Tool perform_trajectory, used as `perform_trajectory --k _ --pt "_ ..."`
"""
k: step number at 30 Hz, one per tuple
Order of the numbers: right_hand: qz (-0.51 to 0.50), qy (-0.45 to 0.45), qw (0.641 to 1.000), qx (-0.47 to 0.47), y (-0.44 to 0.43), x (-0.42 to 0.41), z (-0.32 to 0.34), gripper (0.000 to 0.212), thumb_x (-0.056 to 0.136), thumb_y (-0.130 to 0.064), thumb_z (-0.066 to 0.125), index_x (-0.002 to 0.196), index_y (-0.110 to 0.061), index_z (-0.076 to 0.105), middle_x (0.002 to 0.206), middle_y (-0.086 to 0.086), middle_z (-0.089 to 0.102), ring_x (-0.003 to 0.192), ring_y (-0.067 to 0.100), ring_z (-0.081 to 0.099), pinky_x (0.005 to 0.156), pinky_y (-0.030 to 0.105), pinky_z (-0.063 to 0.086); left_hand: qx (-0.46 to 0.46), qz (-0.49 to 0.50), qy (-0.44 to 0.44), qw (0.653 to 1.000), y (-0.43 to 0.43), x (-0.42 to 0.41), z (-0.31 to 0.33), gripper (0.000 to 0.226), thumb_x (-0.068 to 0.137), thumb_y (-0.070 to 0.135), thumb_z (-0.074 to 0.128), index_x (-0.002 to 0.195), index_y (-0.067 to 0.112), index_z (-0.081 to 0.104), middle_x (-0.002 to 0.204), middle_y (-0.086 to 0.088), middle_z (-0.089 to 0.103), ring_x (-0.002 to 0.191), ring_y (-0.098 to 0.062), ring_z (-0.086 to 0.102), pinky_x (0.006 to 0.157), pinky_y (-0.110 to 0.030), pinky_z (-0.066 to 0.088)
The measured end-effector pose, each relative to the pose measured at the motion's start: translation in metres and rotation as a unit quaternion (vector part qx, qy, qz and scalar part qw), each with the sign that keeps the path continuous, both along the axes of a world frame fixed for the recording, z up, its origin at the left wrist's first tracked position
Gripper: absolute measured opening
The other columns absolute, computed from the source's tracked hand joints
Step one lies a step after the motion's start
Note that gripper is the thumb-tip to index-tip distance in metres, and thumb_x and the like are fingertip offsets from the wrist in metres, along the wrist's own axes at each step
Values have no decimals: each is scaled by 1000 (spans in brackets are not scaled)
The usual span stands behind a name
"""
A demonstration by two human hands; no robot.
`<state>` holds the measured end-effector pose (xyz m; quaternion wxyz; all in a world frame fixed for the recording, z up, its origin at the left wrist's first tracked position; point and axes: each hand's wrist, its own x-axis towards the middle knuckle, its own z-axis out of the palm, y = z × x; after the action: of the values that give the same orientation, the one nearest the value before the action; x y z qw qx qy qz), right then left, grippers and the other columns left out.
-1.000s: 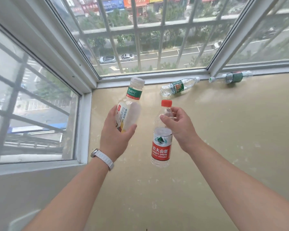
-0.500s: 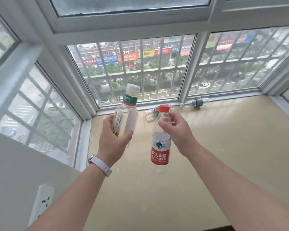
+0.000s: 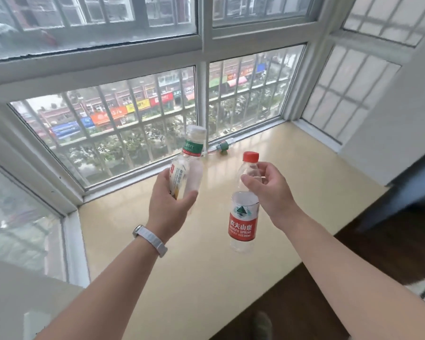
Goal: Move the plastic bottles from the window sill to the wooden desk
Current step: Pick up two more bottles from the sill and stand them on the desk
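Note:
My left hand is wrapped around the lower body of a clear bottle with a white cap and green neck band, held upright above the sill. In my right hand hangs a clear bottle with a red cap and red label, pinched by its upper part. Both are in the air over the pale yellow window sill. One more bottle with a green label lies on its side at the back of the sill by the window frame. The wooden desk is out of view.
A barred bay window surrounds the sill on the left, back and right. A white wall stands at lower left. Dark wood floor shows below the sill's front edge, and a dark blurred edge juts in at right.
The view has pulled back and swung right, so more window and the floor show. Both hands still hold their bottles and have drawn away from the back of the sill.

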<state>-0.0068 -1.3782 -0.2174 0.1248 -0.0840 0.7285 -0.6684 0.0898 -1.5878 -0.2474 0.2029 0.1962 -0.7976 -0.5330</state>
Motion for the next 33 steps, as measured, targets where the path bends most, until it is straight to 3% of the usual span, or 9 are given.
perform_trajectory --k 4,7,10,15,18,24,28,31,33 --pt "-56 0 998 7 47 8 2 46 71 -38 72 113 -24 59 104 0 67 86 6 65 66 21 50 13 -49 -17 999 34 -13 2 74 67 45 74 133 27 47 122 6 60 109 -13 61 95 -41 52" --pt "-93 2 996 9 84 4 5 40 77 -36 75 112 -24 59 106 0 66 85 2 65 66 22 50 2 -76 -20 997 63 -33 7 52 67 49 74 109 58 46 113 5 62 101 -18 63 89 -48 54" --pt "-123 9 992 8 123 -4 6 37 80 -34 75 112 -24 59 107 0 66 90 6 65 70 25 52 -2 -111 -24 994 97 -56 12 46 70 47 73 103 53 43 104 9 61 91 -11 62 80 -40 54" --pt "-165 15 986 0 193 -29 10 39 77 -39 75 110 -27 59 108 0 66 97 12 65 73 27 51 -20 -161 -20 987 169 -95 22 54 82 26 79 115 39 39 95 26 50 74 24 50 60 -4 39" --pt "-202 13 979 -25 240 -50 13 47 70 -44 75 111 -26 60 109 2 67 99 17 66 76 31 53 -40 -195 -29 979 213 -124 30 53 81 27 80 117 36 41 95 18 58 76 10 57 62 -11 44" --pt "-261 25 963 -54 347 -90 18 53 68 -42 77 114 -22 60 110 4 69 99 18 68 76 30 53 -51 -249 -22 967 315 -197 48 62 63 56 73 115 34 48 106 1 65 93 -18 65 79 -43 57" --pt "-303 30 950 -72 420 -104 20 53 68 -38 77 114 -18 60 103 4 71 94 17 69 74 30 52 -56 -299 -19 952 390 -233 51 77 61 59 73 128 29 47 113 5 63 99 -17 63 85 -39 55" --pt "-344 39 936 -65 471 -109 21 56 64 -46 78 110 -20 61 101 2 71 93 17 69 76 35 55 -60 -335 -4 940 441 -255 54 72 62 57 74 124 33 47 108 5 62 92 -19 63 76 -36 55" --pt "-370 47 926 -59 501 -110 22 54 62 -49 77 106 -22 62 99 1 71 93 17 69 77 37 56 -60 -361 7 931 472 -269 54 70 69 47 81 128 27 48 107 10 61 89 -10 62 69 -23 51"
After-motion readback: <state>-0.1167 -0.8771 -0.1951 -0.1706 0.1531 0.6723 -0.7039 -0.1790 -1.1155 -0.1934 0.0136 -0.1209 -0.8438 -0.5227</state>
